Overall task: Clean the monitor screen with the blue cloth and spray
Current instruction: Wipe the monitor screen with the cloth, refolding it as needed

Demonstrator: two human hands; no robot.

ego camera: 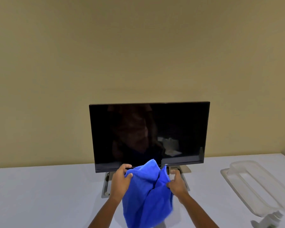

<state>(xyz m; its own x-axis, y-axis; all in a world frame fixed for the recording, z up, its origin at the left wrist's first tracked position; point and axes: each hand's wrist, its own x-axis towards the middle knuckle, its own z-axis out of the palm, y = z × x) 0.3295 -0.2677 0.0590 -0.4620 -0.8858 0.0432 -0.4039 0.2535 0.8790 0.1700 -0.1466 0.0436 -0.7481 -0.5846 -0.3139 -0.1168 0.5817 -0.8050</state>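
Both hands pinch blue cloth (148,191) before monitor (148,135): left fingers (127,176) upper-left edge, right fingers (169,185) right fold

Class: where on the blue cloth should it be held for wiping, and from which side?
Grip the blue cloth at its upper edge, from either side, as the left hand and right hand do now: it hangs limp, so pinched top corners probably keep it spread.

Bright blue cloth (148,191), black monitor screen (148,132); white table (39,195), beige wall (138,46), translucent white tray (257,183)
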